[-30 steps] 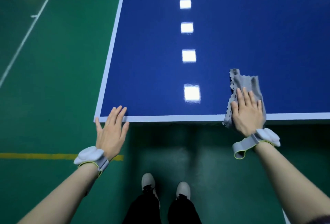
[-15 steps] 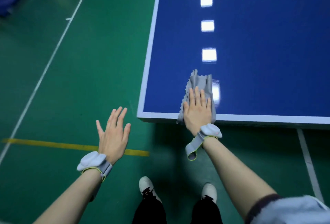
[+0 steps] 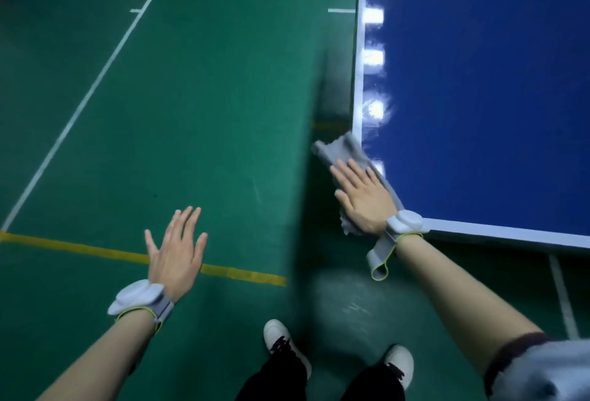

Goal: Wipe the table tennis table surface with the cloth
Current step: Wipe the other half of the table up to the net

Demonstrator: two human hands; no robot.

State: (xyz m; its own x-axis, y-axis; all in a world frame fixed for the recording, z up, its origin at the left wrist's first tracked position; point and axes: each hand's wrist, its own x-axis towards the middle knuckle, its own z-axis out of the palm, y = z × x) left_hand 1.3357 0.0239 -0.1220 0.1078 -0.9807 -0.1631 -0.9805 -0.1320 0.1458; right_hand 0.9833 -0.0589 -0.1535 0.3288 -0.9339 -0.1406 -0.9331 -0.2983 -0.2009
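The right hand (image 3: 364, 197) lay flat, fingers (image 3: 351, 170) straight and together, pressing one grey cloth (image 3: 343, 149) onto the near left corner of the blue counter (image 3: 495, 97). The cloth spread ahead of and under those fingers and hung past the counter's white edge. The left hand (image 3: 177, 252) hovered over the green floor (image 3: 191, 81), palm down, its fingers spread and holding nothing, well apart from the counter. Each of the two wrists bore one white-and-grey wrist device (image 3: 140, 298). Two white shoes (image 3: 277, 335) stood below.
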